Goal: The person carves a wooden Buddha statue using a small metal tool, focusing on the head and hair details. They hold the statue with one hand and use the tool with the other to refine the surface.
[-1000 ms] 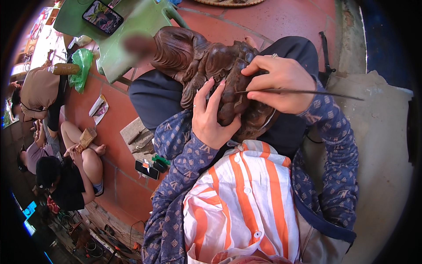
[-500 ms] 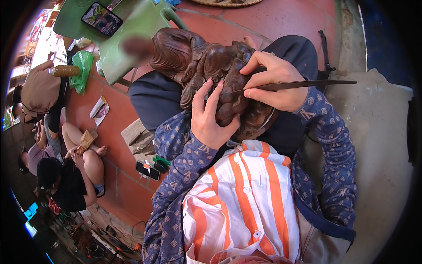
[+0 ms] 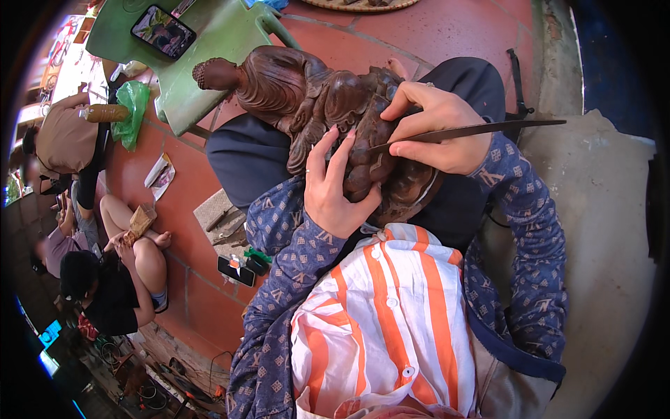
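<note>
A dark brown carved wooden statue (image 3: 279, 80) of a seated, robed figure lies on its side across my lap, its curl-covered head toward the left. My left hand (image 3: 335, 188) grips the carved base, two fingers stretched over it and the thumb spread along the near side. In my right hand (image 3: 440, 133) a thin, dark, tapered file (image 3: 488, 128) is pinched between thumb and fingers. Its tip touches the carving just right of my left fingertips, and its long end sticks out to the right. My palm hides part of the statue's base.
A green plastic chair (image 3: 209, 52) with a phone (image 3: 163, 32) on it stands at the upper left. Several tools lie on a pale board (image 3: 216, 209) on the tiled floor, near another phone (image 3: 236, 271). Co-workers sit at left, one holding a wood block (image 3: 142, 220).
The file's outer end has tilted slightly upward, its tip still on the carving. Both hands have hardly moved.
</note>
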### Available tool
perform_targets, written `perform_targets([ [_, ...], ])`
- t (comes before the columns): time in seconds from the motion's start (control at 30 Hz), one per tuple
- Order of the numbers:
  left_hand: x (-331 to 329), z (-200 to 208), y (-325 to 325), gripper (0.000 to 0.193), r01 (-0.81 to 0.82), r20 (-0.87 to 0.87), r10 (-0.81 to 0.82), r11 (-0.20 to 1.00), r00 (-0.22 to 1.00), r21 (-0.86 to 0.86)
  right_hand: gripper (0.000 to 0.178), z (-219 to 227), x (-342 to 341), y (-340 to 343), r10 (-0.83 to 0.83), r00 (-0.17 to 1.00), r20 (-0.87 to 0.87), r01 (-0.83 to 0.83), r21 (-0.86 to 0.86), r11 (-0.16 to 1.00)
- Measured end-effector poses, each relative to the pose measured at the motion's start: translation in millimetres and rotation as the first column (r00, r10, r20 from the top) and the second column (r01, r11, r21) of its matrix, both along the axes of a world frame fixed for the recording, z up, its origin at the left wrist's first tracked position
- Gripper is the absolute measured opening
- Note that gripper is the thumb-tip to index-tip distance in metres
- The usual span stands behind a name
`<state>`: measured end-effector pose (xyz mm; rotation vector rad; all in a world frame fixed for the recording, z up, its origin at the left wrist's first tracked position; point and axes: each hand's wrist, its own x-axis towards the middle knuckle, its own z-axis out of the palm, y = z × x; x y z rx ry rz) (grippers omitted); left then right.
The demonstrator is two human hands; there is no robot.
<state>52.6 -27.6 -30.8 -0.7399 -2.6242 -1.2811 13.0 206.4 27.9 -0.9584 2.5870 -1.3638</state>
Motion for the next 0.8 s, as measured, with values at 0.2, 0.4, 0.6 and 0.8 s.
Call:
perform_targets([
  [0.2,0.7,-0.5,-0.1,0.075,-0.002,0.000,0.002,1.000,1.000,-0.002,0.014,-4.9,-10.9,16.4,0.104,0.989,0.109,-0.091,-0.114,0.989],
  [0.4,0.3,-1.2,0.0,0.075,0.003,-0.002,-0.003,1.000,1.000,0.014,0.012,1.5,-3.9,2.1,0.054,0.998,0.021,-0.054,0.008,0.999],
  [0.6,-0.2,-1.9,-0.4,0.078,0.011,-0.005,-0.011,1.000,1.000,0.029,0.012,-12.6,-13.1,22.2,0.139,0.984,0.110,-0.124,-0.136,0.983],
  [0.8,-0.3,0.9,-0.1,0.077,0.007,-0.015,-0.007,1.000,1.000,-0.003,0.011,-12.0,-6.4,12.5,0.094,0.995,0.017,-0.093,-0.058,0.994],
])
